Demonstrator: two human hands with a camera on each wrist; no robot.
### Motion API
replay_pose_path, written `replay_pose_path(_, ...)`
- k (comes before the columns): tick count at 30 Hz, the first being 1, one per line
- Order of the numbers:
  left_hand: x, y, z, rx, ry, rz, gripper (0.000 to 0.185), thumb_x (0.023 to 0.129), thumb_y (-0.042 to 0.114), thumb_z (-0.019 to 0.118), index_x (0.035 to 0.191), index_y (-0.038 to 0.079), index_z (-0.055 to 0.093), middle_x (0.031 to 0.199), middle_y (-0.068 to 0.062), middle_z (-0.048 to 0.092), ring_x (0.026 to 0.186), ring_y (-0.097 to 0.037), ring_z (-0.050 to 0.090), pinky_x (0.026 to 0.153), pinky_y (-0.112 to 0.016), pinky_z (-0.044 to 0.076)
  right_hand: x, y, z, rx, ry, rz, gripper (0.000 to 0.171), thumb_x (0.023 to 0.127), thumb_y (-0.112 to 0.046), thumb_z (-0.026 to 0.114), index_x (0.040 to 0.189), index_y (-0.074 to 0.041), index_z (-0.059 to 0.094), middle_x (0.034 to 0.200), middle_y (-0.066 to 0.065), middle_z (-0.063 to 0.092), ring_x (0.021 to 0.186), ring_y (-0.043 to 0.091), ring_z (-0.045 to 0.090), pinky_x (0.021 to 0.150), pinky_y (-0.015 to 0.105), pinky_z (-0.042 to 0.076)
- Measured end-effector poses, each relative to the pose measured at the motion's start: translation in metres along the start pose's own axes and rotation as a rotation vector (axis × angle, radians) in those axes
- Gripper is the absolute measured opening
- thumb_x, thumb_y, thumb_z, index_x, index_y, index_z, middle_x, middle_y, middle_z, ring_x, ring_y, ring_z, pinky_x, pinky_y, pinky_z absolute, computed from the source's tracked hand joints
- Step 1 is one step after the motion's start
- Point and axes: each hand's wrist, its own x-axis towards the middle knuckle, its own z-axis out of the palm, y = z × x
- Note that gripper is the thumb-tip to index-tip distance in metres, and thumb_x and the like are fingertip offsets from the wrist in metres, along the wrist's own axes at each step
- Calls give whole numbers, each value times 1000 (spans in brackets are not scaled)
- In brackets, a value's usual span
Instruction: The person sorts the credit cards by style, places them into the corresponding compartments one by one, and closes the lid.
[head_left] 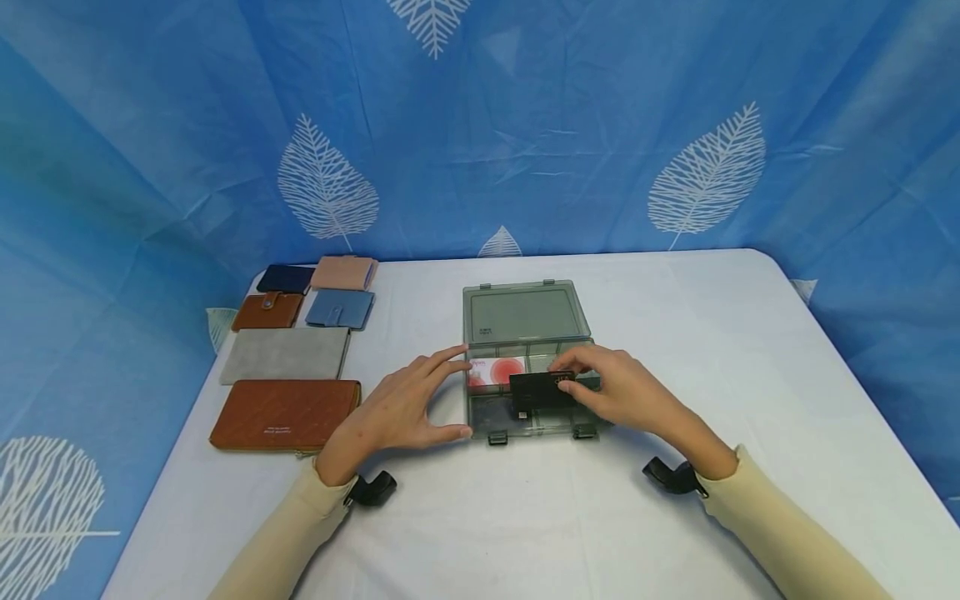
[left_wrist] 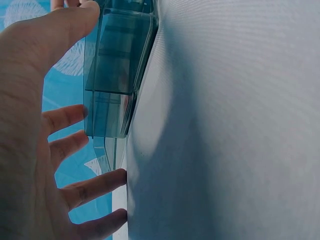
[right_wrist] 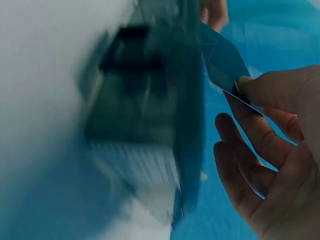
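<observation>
Black card pinched in right hand, just over the grey plastic box. Left hand relaxed, fingers spread, touching box's left edge. Wallets farther left of it

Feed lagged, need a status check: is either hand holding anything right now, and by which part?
The right hand pinches a dark card by its right end, over the open clear box. The left hand holds nothing; its straight fingers rest against the box's left side.

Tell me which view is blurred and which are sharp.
Right wrist view: the box is smeared by motion blur, while the card and right hand stay clearer. Left wrist view: sharp, with the left hand shadowing the table. Head view: sharp, evenly lit.
</observation>
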Motion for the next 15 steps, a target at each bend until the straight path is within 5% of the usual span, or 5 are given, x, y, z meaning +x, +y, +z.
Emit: replay_pose_path(15,1,0,0,12,-1,-1,94,86,69,78,162,21,48,176,-1,32,144,-35,54,102,-61,54,7,-25,42,-138,14,-73,25,97,-18,83,119,-24,75,104,-7,74,89,11,68,71,33,54)
